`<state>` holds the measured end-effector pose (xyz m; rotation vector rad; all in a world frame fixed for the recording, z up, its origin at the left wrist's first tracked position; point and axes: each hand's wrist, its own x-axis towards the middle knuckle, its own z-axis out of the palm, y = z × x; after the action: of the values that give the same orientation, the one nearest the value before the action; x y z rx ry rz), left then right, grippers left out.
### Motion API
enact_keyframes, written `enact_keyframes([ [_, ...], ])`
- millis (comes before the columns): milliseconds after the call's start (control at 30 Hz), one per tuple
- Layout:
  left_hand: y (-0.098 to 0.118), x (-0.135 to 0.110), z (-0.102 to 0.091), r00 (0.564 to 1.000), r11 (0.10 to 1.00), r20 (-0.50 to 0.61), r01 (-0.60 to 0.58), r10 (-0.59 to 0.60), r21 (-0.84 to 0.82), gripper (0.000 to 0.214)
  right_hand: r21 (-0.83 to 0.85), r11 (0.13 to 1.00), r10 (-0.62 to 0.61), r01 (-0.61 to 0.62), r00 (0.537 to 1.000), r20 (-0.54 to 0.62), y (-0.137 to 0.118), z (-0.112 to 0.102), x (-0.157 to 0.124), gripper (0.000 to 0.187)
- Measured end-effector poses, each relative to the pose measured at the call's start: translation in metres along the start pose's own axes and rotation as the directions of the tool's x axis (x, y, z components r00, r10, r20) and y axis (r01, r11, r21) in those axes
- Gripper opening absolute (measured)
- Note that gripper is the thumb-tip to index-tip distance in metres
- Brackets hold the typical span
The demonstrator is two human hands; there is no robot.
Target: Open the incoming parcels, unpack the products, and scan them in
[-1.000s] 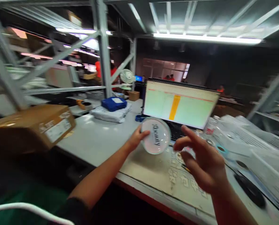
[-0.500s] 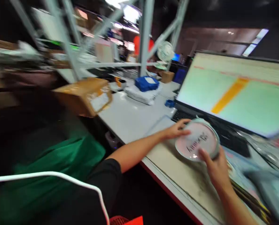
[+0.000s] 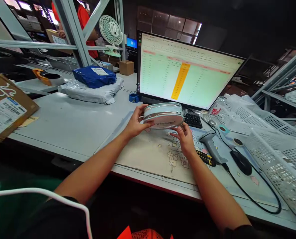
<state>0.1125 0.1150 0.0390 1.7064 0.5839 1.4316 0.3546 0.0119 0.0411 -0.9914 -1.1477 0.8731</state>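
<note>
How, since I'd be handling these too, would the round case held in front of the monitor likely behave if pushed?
The round case is probably fairly stiff, as its outline shows a smooth curve without sagging. It may feel slippery, given the glossy highlights along its side. Stood on edge, it could roll, because its side is rounded.

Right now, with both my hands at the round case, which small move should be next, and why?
Perhaps tilt the round case so its lettered face turns more upward: the left hand grips one side, the right hand is at the other, and that face shows only at a steep slant.
</note>
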Motion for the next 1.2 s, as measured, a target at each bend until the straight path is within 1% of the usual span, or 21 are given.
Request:
enact_keyframes([
  [67,0.003,-0.003,0.0,0.998,0.993,-0.006,-0.061,0.062,0.102,0.09,0.001,0.999,-0.047,0.047,0.998,-0.037,-0.002,-0.004,0.003,0.067],
  [167,0.009,-0.008,0.003,0.991,0.97,0.046,-0.131,0.124,0.206,0.084,-0.044,0.995,-0.091,0.087,0.99,-0.105,-0.006,-0.01,0.008,0.07],
  [267,0.015,-0.01,0.005,0.96,0.909,0.108,-0.281,0.26,0.307,0.075,-0.094,0.992,-0.102,0.089,0.984,-0.146,-0.01,-0.016,0.011,0.073],
  [367,0.017,-0.009,0.005,0.904,0.801,0.174,-0.427,0.391,0.419,0.069,-0.098,0.995,-0.032,0.018,0.989,-0.144,-0.011,-0.019,0.014,0.074],
  [433,0.018,-0.009,0.005,0.871,0.742,0.201,-0.488,0.449,0.459,0.07,-0.072,0.996,0.047,-0.057,0.99,-0.135,-0.009,-0.021,0.016,0.073],
  [500,0.017,-0.009,0.004,0.845,0.708,0.215,-0.529,0.489,0.467,0.074,-0.014,0.994,0.102,-0.104,0.99,-0.1,-0.009,-0.022,0.017,0.069],
  [533,0.016,-0.009,0.003,0.841,0.701,0.22,-0.536,0.495,0.471,0.077,0.021,0.994,0.105,-0.104,0.991,-0.079,-0.01,-0.023,0.017,0.066],
  [600,0.014,-0.009,0.001,0.85,0.685,0.231,-0.521,0.474,0.51,0.079,0.074,0.996,0.056,-0.052,0.997,-0.053,-0.014,-0.023,0.016,0.064],
  [667,0.011,-0.007,-0.001,0.878,0.658,0.233,-0.469,0.418,0.59,0.074,0.076,0.997,-0.029,0.031,0.999,-0.031,-0.019,-0.023,0.015,0.064],
  [733,0.006,-0.005,-0.004,0.908,0.631,0.213,-0.406,0.361,0.661,0.067,0.038,0.994,-0.1,0.098,0.995,0.031,-0.022,-0.02,0.014,0.059],
  [800,0.001,-0.003,-0.006,0.93,0.644,0.172,-0.35,0.325,0.68,0.064,0.0,0.992,-0.126,0.126,0.985,0.114,-0.021,-0.016,0.012,0.05],
  [833,-0.001,-0.002,-0.007,0.936,0.66,0.158,-0.335,0.315,0.673,0.062,-0.016,0.991,-0.128,0.132,0.982,0.137,-0.019,-0.014,0.011,0.046],
  [900,-0.005,-0.002,-0.007,0.939,0.682,0.157,-0.331,0.305,0.652,0.059,-0.051,0.989,-0.128,0.136,0.983,0.133,-0.015,-0.011,0.009,0.043],
  [967,-0.008,-0.002,-0.006,0.94,0.687,0.17,-0.334,0.297,0.646,0.057,-0.105,0.986,-0.118,0.127,0.989,0.087,-0.01,-0.01,0.009,0.048],
  [1033,-0.009,-0.003,-0.004,0.943,0.683,0.163,-0.324,0.29,0.655,0.055,-0.159,0.984,-0.065,0.074,0.996,0.065,-0.005,-0.011,0.011,0.053],
  [1133,-0.006,-0.004,-0.001,0.949,0.677,0.125,-0.294,0.288,0.674,0.053,-0.194,0.98,0.061,-0.043,0.994,0.09,0.0,-0.012,0.014,0.051],
  [1200,-0.003,-0.005,0.0,0.95,0.671,0.121,-0.291,0.288,0.682,0.053,-0.208,0.975,0.106,-0.081,0.988,0.112,0.001,-0.012,0.014,0.045],
])
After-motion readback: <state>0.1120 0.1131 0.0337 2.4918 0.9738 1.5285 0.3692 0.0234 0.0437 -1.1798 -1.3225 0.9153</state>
